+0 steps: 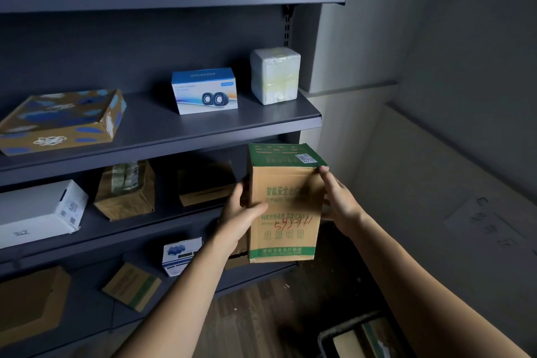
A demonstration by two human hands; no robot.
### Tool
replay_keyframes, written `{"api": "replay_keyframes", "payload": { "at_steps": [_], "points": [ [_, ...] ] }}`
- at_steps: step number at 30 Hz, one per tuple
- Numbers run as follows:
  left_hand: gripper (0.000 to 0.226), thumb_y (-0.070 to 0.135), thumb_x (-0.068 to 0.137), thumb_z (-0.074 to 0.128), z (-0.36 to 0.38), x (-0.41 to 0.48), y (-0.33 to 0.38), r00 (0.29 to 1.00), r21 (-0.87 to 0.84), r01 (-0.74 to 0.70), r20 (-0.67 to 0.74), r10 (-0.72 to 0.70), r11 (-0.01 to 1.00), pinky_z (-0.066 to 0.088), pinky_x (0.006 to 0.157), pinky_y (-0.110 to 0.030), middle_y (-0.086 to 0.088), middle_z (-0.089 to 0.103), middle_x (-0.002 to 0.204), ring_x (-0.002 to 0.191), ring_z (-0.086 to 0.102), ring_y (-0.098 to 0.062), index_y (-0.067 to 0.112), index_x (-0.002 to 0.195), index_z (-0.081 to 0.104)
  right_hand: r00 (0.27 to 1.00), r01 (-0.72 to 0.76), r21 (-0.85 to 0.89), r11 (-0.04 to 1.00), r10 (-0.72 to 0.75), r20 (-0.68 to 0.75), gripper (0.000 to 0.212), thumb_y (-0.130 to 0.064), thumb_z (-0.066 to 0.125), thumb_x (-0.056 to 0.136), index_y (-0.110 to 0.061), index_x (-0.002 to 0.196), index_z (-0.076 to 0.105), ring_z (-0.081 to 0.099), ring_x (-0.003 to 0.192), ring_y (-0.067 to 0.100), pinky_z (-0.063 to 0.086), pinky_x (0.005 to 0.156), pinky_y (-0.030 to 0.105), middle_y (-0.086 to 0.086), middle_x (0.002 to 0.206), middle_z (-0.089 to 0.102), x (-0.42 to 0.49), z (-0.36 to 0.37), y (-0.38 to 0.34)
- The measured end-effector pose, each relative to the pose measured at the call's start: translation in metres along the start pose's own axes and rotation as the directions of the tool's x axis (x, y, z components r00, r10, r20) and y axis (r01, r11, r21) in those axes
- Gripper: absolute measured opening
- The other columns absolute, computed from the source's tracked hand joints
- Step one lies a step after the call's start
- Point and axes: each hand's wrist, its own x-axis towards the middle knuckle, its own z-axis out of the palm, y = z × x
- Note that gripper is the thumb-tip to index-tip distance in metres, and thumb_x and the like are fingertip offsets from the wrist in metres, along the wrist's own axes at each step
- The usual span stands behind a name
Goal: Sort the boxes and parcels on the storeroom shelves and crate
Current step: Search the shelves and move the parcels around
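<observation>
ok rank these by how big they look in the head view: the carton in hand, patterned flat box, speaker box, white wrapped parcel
1. carton, though it is nearest the camera, so its lead is unsure
2. patterned flat box
3. speaker box and white wrapped parcel: too alike to rank
</observation>
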Motion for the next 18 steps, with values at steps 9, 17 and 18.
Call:
{"api": "replay_keyframes", "payload": {
  "at_steps": [9, 17, 18],
  "points": [
    [0.062, 0.032, 0.097, 0.055, -0.017, 0.020, -0.019, 0.996, -0.050, 0.024, -0.088, -0.029, 0.998, 0.036, 0.099, -0.034, -0.006, 0.042, 0.147, 0.133, 0.043, -0.024, 0.017, 0.151, 0.028, 0.988, 0.109, -0.246, 0.963, -0.133, -0.083, 0.042, -0.018, 0.070, 0.081, -0.019, 0.121, 0.056, 0.066, 0.098, 0.017, 0.055, 0.088, 0.038, 0.003, 0.112, 0.068, 0.007, 0.029, 0.026],
    [0.036, 0.025, 0.089, 0.067, -0.018, 0.043, -0.038, 0.994, -0.041, 0.075, -0.078, -0.078, 0.996, 0.046, 0.092, -0.033, -0.006, 0.064, 0.124, 0.110, 0.059, -0.022, 0.010, 0.121, 0.060, 0.998, 0.046, -0.151, 0.987, -0.053, -0.042, 0.068, -0.018, 0.072, 0.085, -0.028, 0.144, 0.040, 0.065, 0.108, 0.018, 0.053, 0.096, 0.042, 0.000, 0.119, 0.066, 0.020, 0.031, 0.044],
    [0.045, 0.023, 0.089, 0.066, -0.016, 0.045, -0.040, 0.997, -0.020, 0.069, -0.035, -0.070, 0.997, 0.044, 0.095, -0.033, -0.001, 0.060, 0.130, 0.115, 0.057, -0.020, 0.013, 0.132, 0.055, 0.995, 0.012, -0.170, 0.985, -0.028, -0.091, 0.064, -0.021, 0.073, 0.085, -0.021, 0.141, 0.042, 0.065, 0.106, 0.019, 0.054, 0.094, 0.041, 0.001, 0.118, 0.065, 0.024, 0.031, 0.044]
  ]
}}
